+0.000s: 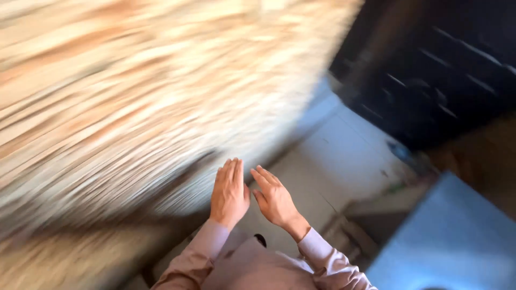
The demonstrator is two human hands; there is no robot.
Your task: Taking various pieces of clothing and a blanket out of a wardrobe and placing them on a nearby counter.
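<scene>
Against the lower edge of the big pale heap we hold both hands flat, fingers straight and together, grasping nothing. Our left hand has its fingertips at or on the edge of the heap; with the blur we cannot tell whether they truly touch. Our right hand sits just beside the left, thumb side toward it, palm down, a little apart from the heap and over the pale floor. Both wrists come out of dusty pink sleeves.

That heap fills the whole left and upper part of the view. It is tan, cream and light brown, streaked in long bands like thin stacked strips or sheets, but the smear of motion is too strong for us to say what the material is. Its lower border curves down toward our hands.

Right of the hands, grey-white floor slabs run away to the upper right. Beyond them stands a dark, nearly black mass with faint light streaks. At the lower right corner lies a light blue flat surface, well apart from our hands.
</scene>
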